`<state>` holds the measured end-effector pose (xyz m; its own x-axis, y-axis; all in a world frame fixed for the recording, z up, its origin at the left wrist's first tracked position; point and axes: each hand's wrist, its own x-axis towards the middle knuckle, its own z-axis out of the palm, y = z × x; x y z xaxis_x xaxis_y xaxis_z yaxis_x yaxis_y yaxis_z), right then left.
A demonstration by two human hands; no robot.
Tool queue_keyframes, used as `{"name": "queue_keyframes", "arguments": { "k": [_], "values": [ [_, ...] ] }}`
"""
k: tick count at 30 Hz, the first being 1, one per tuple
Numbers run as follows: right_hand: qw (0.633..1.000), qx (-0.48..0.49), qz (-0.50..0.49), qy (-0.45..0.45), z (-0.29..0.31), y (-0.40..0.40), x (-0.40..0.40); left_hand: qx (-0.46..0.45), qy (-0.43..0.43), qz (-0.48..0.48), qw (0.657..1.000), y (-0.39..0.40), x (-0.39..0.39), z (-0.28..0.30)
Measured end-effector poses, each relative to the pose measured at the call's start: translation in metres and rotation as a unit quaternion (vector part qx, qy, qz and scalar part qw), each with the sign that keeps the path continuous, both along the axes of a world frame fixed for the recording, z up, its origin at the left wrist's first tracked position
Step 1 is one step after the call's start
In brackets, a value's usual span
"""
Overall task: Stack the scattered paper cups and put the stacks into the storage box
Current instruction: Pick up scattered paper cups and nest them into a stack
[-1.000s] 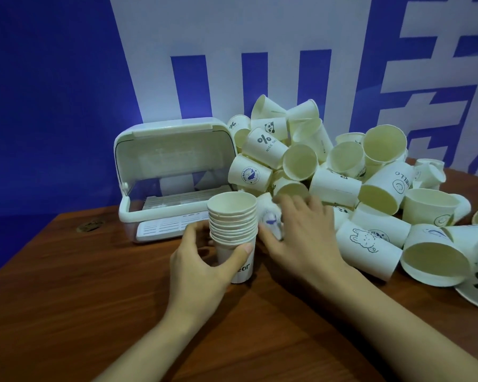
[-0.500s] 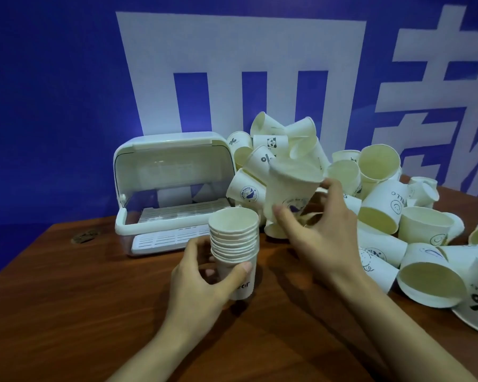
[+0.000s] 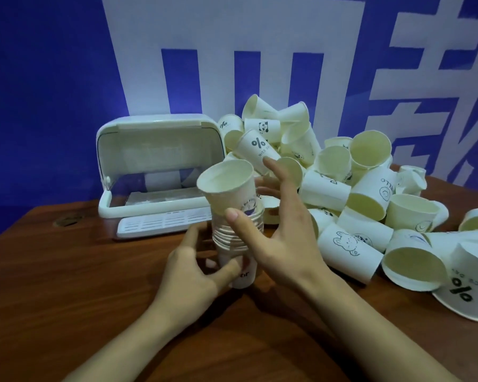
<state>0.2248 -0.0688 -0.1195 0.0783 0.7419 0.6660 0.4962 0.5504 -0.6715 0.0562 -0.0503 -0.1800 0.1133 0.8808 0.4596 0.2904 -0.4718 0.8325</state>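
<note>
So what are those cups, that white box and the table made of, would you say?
The cups look like thin matte paper: rolled rims, printed drawings, some dented. The storage box looks like smooth white plastic with a see-through flip lid, since the backdrop shows through it. The table shows reddish-brown wood grain with a slight sheen; solid or veneer, I can't tell.

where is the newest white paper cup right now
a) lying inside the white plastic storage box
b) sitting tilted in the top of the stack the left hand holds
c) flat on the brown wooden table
b: the white paper cup sits tilted in the top of the stack of nested paper cups, which the left hand grips low down.
</note>
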Motion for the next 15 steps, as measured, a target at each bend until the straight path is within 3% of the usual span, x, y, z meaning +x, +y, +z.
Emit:
{"name": "queue_keyframes", "arguments": {
  "k": [9,15],
  "values": [
    [0.999,0.036,-0.022,-0.015,-0.007,0.004,0.002,0.003,-0.01,0.0,1.0,0.0,0.001,-0.001],
    [0.99,0.033,-0.062,-0.123,-0.013,0.011,0.002,0.003,-0.011,0.003,1.0,-0.001,0.0,0.001]
  ]
}}
